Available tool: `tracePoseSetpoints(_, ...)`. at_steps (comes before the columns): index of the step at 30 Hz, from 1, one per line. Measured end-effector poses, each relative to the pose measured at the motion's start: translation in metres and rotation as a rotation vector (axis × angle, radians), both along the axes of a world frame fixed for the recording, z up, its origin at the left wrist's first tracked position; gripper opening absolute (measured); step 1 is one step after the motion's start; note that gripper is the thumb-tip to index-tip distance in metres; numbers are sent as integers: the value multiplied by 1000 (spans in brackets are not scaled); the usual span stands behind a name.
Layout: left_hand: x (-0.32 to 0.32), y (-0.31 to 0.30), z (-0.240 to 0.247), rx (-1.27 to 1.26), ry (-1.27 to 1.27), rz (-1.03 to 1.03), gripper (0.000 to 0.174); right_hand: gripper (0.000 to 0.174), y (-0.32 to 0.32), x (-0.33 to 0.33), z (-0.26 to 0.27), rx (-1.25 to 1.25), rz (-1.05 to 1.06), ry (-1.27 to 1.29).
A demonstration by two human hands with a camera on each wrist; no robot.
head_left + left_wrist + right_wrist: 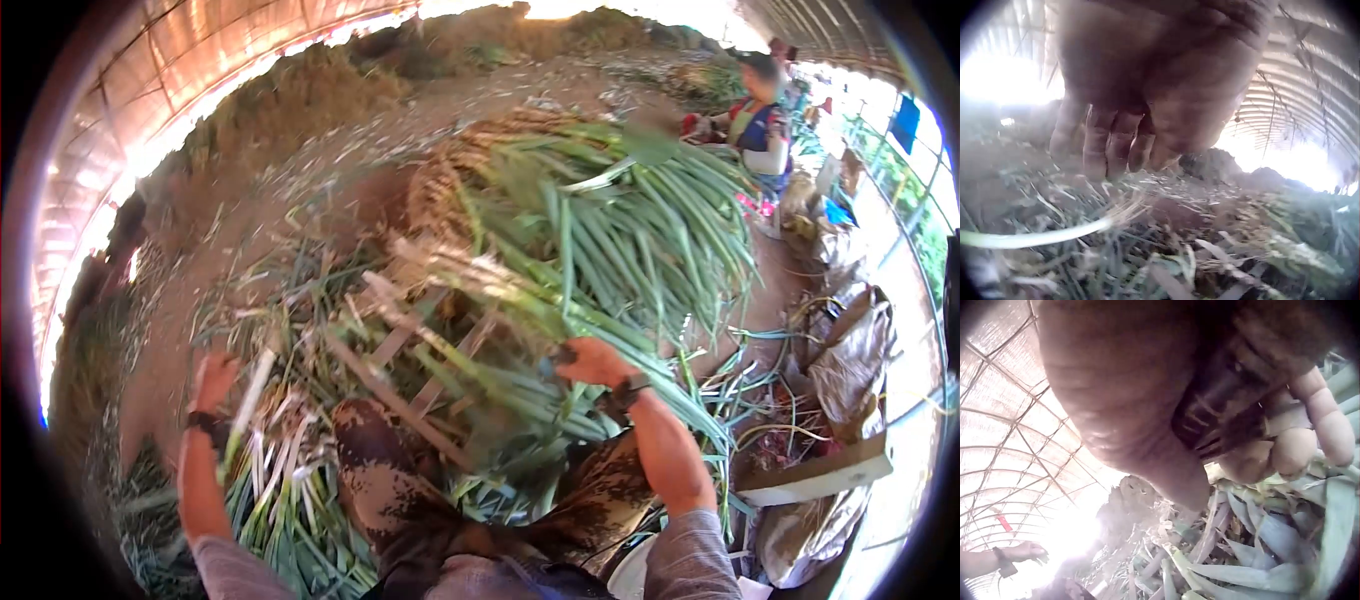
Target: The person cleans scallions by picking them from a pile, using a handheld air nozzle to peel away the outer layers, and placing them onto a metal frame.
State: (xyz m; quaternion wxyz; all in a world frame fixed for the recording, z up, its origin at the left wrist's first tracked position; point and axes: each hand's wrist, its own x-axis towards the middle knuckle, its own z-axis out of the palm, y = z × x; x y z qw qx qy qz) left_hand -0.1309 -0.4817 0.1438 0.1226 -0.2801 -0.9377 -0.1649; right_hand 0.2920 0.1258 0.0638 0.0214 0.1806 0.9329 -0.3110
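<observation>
At the near left, the person's left hand [215,380] hung with fingers loose and relaxed, just above a pale-ended green stalk [1041,237]. To its right, the right hand [592,360] curled its fingers round a dark object [1204,415], too shadowed to identify, over the near long green stalks [500,385]; farther off lay a big leafy pile [640,215], another person [765,130] at its far right.

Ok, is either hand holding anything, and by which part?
The left hand holds nothing visible. The right hand curls round a dark object; its identity and the gripped part can't be told.
</observation>
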Motion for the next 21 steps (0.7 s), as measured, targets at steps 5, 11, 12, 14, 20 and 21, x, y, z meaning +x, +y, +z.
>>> tracePoseSetpoints(5, 78, 165, 1, 369, -711, -60, 35, 60, -20, 9, 11, 126, 60, -250)
tracePoseSetpoints(11, 128, 303, -101, 414, -1292, -339, 45, 35, -32, 11, 0, 164, 148, -181)
tracePoseSetpoints(12, 138, 315, -121, 437, -1348, -345, 47, 35, -34, 11, 1, 162, 148, -192)
tracePoseSetpoints(14, 152, 335, -173, 574, -1467, -195, 33, 30, -41, 9, 9, 197, 110, -226)
tracePoseSetpoints(20, 154, 353, -210, 894, -1319, 81, 35, 38, -51, 7, -13, 321, 238, -209)
tracePoseSetpoints(21, 150, 355, -210, 928, -1385, 75, 34, 37, -53, 5, -14, 345, 204, -189)
